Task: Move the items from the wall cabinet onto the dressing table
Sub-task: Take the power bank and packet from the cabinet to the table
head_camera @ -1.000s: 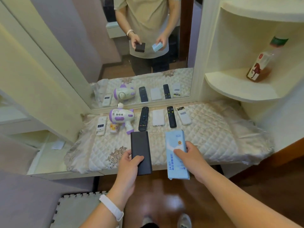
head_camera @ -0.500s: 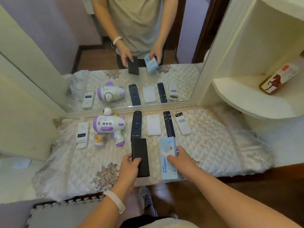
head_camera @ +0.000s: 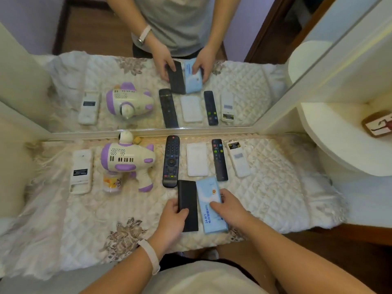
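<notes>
**Quilted table [head_camera: 275,187] cover: slide-off and collision hazards**

Gripped at near end by left hand [head_camera: 172,217], fingers curled round edges: black power bank [head_camera: 187,205]. Held by right hand [head_camera: 230,209], fingers over top and right edge: blue pack [head_camera: 212,200]. Placed side by side, touching, low over near centre; contact with cover not confirmable. Avoid release close to near edge: soft draped quilting, probable slide-off. Avoid pushing far: black remote [head_camera: 170,161] and slim remote [head_camera: 219,160] just beyond.

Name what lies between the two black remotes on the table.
In the head view, a flat white case lies between the big black remote and the slim black remote, apart from both.
</notes>
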`<state>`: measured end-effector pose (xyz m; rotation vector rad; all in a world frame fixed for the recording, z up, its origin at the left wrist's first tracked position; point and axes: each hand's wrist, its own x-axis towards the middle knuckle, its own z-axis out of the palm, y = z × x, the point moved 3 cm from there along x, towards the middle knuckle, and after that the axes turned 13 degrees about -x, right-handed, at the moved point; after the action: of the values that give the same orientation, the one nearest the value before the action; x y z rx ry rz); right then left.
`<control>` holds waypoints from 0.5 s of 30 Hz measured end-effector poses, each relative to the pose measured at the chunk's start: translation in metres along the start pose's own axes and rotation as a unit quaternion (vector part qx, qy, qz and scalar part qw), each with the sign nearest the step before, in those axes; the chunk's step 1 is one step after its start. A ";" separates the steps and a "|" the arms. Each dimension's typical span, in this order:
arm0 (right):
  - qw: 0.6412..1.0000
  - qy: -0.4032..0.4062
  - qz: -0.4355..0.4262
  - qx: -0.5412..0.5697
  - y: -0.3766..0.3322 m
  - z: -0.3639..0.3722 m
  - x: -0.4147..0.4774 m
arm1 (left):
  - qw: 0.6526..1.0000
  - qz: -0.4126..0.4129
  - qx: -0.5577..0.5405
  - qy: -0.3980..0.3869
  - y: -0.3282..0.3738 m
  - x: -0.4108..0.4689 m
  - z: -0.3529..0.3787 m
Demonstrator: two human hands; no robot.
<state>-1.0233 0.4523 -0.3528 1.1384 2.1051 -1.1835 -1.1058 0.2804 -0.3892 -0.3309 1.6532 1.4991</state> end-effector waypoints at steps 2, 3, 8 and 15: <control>0.999 0.000 -0.004 -0.048 0.007 -0.002 0.002 | 0.999 0.010 0.037 0.001 -0.001 0.001 -0.002; 0.997 0.001 -0.006 -0.071 0.011 -0.003 0.003 | 0.998 0.015 0.060 0.005 -0.002 0.001 -0.003; 0.983 0.010 -0.037 -0.178 0.018 -0.007 0.008 | 0.974 0.070 0.213 0.032 0.003 -0.007 -0.004; 0.948 0.022 -0.147 -0.283 0.013 -0.023 0.018 | 0.937 0.102 0.306 0.136 0.005 -0.030 -0.001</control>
<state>-1.0223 0.4834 -0.3603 0.6068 2.4795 -0.5874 -1.0922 0.2705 -0.3640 -0.0193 2.3357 1.0293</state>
